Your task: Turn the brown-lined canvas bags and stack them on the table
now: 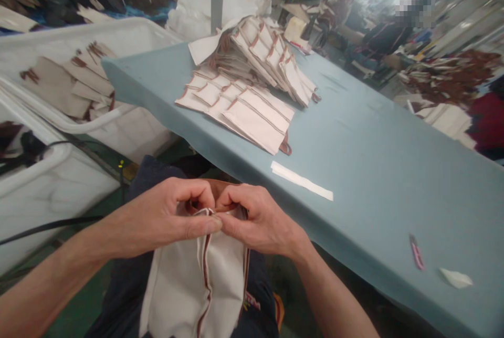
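Reaching in from eight o'clock, the left hand (165, 217) gripped the top edge of a bag (197, 285) at six o'clock, and the right hand (262, 222) was closed on the same edge. At twelve o'clock a stack (252, 70) lay on the table (374, 170), a strip (301, 181) at one o'clock.

Stacked fabric pieces (252, 83), paper strip (301, 181)

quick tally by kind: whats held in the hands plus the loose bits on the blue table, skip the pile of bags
held bag: 1
white strip: 1
dark label: 1
white scrap: 1
total: 4
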The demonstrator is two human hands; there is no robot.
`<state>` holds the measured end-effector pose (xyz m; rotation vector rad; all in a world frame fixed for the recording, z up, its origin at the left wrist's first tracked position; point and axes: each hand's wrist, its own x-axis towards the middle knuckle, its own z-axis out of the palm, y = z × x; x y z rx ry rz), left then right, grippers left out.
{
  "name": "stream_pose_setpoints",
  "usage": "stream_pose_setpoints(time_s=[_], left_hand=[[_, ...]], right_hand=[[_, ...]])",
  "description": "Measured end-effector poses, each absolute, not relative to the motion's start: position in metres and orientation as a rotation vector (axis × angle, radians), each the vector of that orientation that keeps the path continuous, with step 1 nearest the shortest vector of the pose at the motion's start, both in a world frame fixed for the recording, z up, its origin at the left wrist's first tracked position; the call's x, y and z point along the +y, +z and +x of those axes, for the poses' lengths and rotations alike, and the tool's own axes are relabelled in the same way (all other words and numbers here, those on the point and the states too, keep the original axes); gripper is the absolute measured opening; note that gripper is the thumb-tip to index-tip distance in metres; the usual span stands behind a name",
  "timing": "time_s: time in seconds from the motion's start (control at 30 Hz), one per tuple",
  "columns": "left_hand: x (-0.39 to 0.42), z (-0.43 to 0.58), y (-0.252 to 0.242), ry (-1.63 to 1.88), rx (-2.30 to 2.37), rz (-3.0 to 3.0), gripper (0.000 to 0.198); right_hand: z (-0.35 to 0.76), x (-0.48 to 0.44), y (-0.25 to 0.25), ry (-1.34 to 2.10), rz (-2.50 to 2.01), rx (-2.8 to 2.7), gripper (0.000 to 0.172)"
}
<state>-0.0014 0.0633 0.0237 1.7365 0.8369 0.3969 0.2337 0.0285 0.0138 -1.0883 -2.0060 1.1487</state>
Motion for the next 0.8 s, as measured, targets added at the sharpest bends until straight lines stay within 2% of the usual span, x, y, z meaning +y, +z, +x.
stream_pose_setpoints(time_s=[0.23,0.53,0.8], left_hand=[[0.065,-0.006,0.025,0.285,0.835,1.819,0.035],[0.058,-0.011,0.026,0.447,0.849,1.923,0.033],[0.061,-0.003,0.038,0.581,0.740,1.862,0.033]], right_hand=[[0.238,0.026,0.007,1.111,-1.117,-2.067,0.031],[0.237,0.028,0.018,1.031,-1.030,-2.083,0.021],[0.235,0.030,0.035,1.014,-0.994,-2.003,0.020]])
